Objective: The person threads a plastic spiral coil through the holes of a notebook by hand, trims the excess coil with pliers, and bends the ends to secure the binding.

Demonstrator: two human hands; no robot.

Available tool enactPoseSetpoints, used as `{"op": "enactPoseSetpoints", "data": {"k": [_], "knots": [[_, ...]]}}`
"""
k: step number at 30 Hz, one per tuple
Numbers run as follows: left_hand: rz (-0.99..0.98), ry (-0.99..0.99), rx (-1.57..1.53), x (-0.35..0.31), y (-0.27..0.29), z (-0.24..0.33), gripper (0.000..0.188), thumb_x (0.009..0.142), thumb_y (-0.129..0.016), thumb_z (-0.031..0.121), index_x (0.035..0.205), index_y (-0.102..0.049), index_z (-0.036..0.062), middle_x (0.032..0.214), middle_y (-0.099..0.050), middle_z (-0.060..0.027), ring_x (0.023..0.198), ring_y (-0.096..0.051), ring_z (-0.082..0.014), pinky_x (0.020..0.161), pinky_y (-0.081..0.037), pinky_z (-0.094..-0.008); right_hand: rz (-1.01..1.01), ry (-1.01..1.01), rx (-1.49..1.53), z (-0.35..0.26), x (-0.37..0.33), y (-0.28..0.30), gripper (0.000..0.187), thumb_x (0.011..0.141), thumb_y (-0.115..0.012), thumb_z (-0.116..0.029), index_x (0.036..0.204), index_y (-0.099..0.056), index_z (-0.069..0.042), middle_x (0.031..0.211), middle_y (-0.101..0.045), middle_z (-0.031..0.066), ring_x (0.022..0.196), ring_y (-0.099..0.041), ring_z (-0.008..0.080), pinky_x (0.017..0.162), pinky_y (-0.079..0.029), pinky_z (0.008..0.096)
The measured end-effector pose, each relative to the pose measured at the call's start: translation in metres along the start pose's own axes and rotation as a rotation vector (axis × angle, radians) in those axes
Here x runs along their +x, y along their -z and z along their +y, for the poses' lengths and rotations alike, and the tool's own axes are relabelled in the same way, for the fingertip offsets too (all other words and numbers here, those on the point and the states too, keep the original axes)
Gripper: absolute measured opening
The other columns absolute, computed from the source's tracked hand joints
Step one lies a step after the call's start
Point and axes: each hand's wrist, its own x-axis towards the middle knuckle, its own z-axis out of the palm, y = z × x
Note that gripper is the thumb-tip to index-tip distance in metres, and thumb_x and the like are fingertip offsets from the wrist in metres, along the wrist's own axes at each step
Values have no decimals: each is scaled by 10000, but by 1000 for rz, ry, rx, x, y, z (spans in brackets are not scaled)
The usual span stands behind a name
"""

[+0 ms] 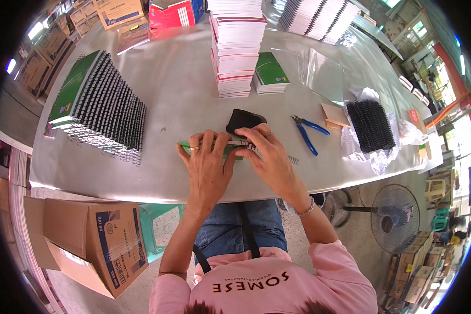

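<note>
Green bk (228, 151) x1, 2 hands (208, 162) (271, 157) on it, 1 pr pliers (305, 138)

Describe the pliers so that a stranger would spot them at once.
On the silvery table, find the bundle of black coils on crumpled white wrapping toward the right end. Between it and the person's right hand, just left of the tan card, lie the pliers. Their bright blue handles, spread in a V, set them apart from the tan card and black coils.
</note>
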Motion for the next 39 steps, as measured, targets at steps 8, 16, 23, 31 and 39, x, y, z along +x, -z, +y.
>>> {"op": "enactPoseSetpoints", "data": {"k": [8,16,23,31,39], "knots": [[12,-31,-7,-1,1,-1,275,857,-670,155,1122,-598,133,1069,-527,-32,1115,-462,-277,937,-294,-526,-61,28,-22,2,-2,2,388,847,-641,31,1219,-549,-31,979,-629,157,917,-622,349,775,-494,438],[10,-32,3,-3,0,-3,285,866,-659,151,1141,-587,130,1071,-523,-34,1107,-461,-270,930,-296,-527,-110,89,-148,2,-3,2,352,873,-616,16,1207,-531,-53,1005,-655,154,973,-624,358,829,-487,446],[20,-16,39,-3,-1,-1,218,908,-652,225,1109,-587,172,1038,-513,0,1093,-462,-235,947,-288,-592,-26,21,-118,0,-2,0,220,876,-651,-30,1079,-566,-34,960,-600,146,933,-578,355,809,-461,465],[34,-18,13,-3,0,-1,195,920,-633,218,1106,-587,179,1028,-514,-6,1095,-464,-241,954,-284,-592,6,26,-68,0,-1,-1,287,831,-710,-61,1105,-626,-39,959,-583,121,925,-571,333,787,-483,433],[58,12,-104,-4,-1,-5,393,820,-729,150,1186,-588,143,1148,-507,-77,1135,-456,-298,975,-313,-518,-32,61,-87,3,1,2,187,845,-707,-80,1013,-642,-29,970,-594,109,938,-589,312,785,-498,413]]}}
